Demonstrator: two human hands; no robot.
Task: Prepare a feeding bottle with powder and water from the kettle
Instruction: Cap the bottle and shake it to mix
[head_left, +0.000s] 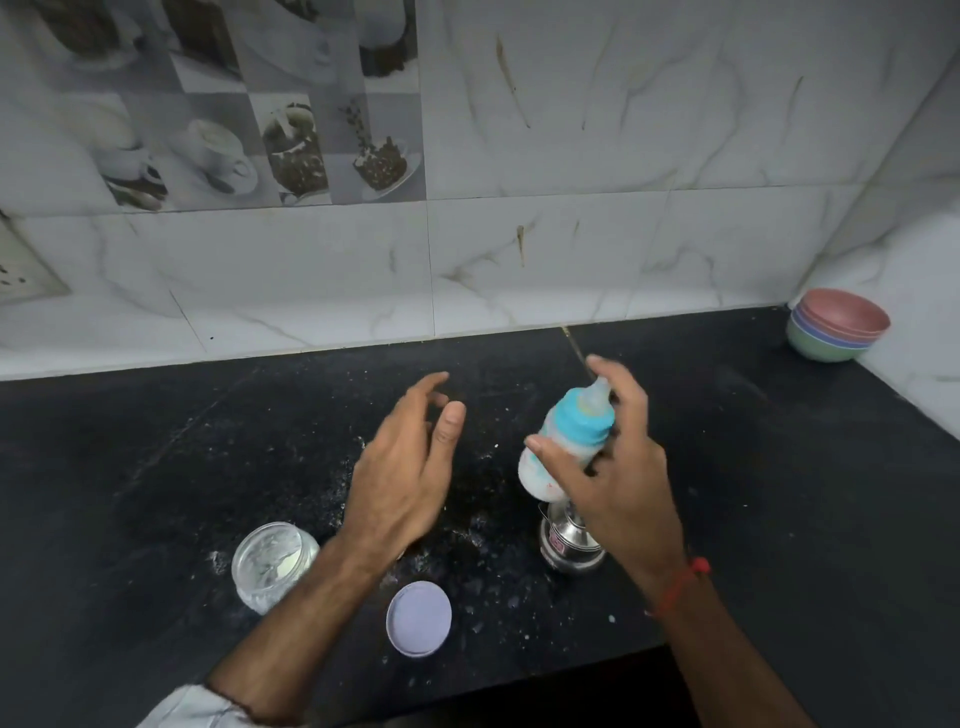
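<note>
My right hand (618, 467) grips feeding bottle (563, 441) mid-air above counter (208, 467), fingers curled round body; blue collar and teat on, bottle tilted, milky contents inside. Bottle blurred: judged mixing step, shaking. My left hand (410, 462) free, fingers relaxed, holding nothing. Steel kettle (569, 545) directly below bottle. Powder jar (272, 564) uncapped, its lid (418, 618) lying apart. Powder spilled about. Next move calls for firm grip, collar tightness check, then capping jar.
</note>
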